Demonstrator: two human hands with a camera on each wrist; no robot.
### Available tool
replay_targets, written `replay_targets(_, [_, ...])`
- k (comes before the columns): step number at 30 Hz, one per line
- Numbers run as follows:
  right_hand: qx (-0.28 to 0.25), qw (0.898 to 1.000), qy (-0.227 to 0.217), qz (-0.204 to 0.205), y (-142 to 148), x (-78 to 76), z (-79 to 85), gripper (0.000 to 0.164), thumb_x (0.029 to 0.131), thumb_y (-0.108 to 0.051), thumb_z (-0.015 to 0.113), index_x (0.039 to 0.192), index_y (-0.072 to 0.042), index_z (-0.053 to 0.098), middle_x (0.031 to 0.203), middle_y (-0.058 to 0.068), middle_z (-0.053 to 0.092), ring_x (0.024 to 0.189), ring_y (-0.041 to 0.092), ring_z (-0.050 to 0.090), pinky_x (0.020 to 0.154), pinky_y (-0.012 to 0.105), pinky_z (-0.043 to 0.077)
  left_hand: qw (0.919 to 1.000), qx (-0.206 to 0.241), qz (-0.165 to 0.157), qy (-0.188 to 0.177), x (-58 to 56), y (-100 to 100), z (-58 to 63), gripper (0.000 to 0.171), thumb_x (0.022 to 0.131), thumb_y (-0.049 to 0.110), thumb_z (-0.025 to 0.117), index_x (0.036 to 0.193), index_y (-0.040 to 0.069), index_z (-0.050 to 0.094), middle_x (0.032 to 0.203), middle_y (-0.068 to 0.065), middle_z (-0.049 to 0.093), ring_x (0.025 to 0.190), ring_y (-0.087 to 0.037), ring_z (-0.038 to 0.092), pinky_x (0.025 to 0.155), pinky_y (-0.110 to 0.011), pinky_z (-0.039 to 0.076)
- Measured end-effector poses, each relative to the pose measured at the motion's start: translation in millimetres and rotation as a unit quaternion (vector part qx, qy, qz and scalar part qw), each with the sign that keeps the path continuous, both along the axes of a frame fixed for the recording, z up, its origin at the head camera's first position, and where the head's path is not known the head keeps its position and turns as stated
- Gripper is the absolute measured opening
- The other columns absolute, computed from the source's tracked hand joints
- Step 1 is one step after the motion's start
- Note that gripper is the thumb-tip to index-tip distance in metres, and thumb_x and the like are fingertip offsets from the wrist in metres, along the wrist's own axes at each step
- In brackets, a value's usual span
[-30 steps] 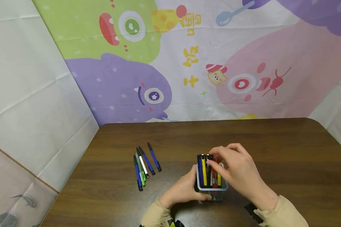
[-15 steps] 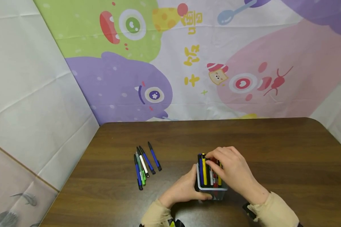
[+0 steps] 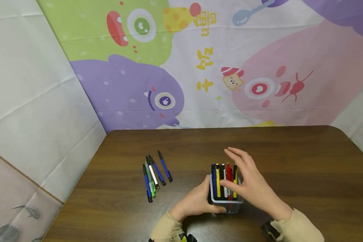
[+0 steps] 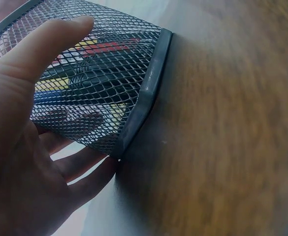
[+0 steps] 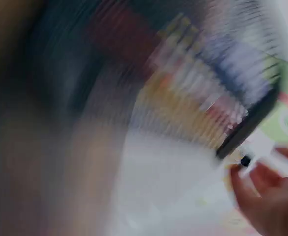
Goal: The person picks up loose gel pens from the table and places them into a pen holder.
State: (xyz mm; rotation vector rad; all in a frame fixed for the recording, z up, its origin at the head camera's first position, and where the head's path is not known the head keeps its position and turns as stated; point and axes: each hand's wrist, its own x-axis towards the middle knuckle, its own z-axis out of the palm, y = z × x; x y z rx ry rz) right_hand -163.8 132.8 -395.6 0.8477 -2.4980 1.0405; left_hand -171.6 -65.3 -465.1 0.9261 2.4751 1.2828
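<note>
A mesh pen holder (image 3: 228, 202) stands on the table in front of me, packed with upright pens. Among them I make out a blue pen (image 3: 214, 185), a yellow pen (image 3: 218, 183) and a red pen (image 3: 229, 173). My left hand (image 3: 195, 201) grips the holder from the left; in the left wrist view its thumb (image 4: 55, 42) lies over the mesh wall (image 4: 109, 78). Over the holder's right side is my right hand (image 3: 255, 185), fingers spread and thumb apart, with nothing visible held in the head view. The right wrist view is blurred.
Left of the holder, several loose pens lie close together on the brown table (image 3: 187, 148), including a white pen (image 3: 153, 176), a green pen (image 3: 153, 191) and a blue pen (image 3: 164, 166). A cartoon-printed cloth (image 3: 199, 111) hangs behind the table's far edge.
My right hand's fingers, earlier bent together at the pen tops, have spread and lifted, leaving the red pen in plain view. The left hand and holder stay in place.
</note>
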Motion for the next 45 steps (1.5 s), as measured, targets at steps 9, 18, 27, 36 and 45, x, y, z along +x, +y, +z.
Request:
replay_targets(9, [-0.123,0.973,-0.170,0.096,16.0,8.3,-14.2,0.133,0.062,-0.015,0.082,0.141,-0.026,-0.024,0.149,0.017,-0.011,0.132,0.044,0.001,0.096,0.065,0.018,0.9998,-0.010,0.011,0.016,0.4,0.8,0.3,0.087,0.068,0.042,0.076,0.134,0.015,0.026,0.115,-0.001,0.051,0.101,-0.005,0.050,0.089,-0.026,0.041])
replay_targets(18, [-0.122,0.922,-0.349,0.114,28.7,17.1,-40.3,0.123,0.071,-0.018,0.076,0.138,-0.039,-0.025,0.146,0.029,-0.009,0.130,0.048,0.003,0.094,0.060,0.030,0.9999,-0.008,0.009,0.002,0.1,0.8,1.4,0.090,0.068,0.041,0.077,0.136,0.016,0.023,0.120,-0.003,0.049,0.105,-0.006,0.048,0.091,-0.027,0.040])
replay_targets(27, [-0.169,0.915,-0.338,0.142,28.6,13.3,-58.8,0.104,0.074,-0.019,0.074,0.146,-0.021,-0.002,0.138,0.028,0.024,0.117,0.032,0.041,0.086,0.030,0.045,0.9999,-0.010,0.013,0.001,0.4,0.3,0.1,0.090,0.068,0.042,0.076,0.136,0.016,0.023,0.120,-0.003,0.050,0.106,-0.006,0.048,0.091,-0.026,0.040])
replay_targets(36, [-0.183,0.920,-0.332,0.096,25.4,13.3,-62.1,0.089,0.069,-0.019,0.078,0.140,-0.014,0.025,0.130,0.021,0.039,0.110,0.020,0.048,0.083,0.029,0.047,1.0000,0.004,-0.007,0.006,0.6,0.0,0.4,0.091,0.070,0.039,0.076,0.138,0.017,0.019,0.125,-0.005,0.049,0.106,-0.006,0.048,0.093,-0.027,0.039])
replay_targets(45, [-0.166,0.928,-0.325,0.078,24.8,12.3,-63.9,0.088,0.068,-0.020,0.079,0.139,-0.014,0.026,0.129,0.019,0.041,0.111,0.022,0.047,0.085,0.030,0.047,0.9995,0.019,-0.022,0.011,0.0,-1.4,3.2,0.095,0.071,0.036,0.076,0.141,0.017,0.015,0.129,-0.007,0.045,0.110,-0.007,0.046,0.095,-0.028,0.037])
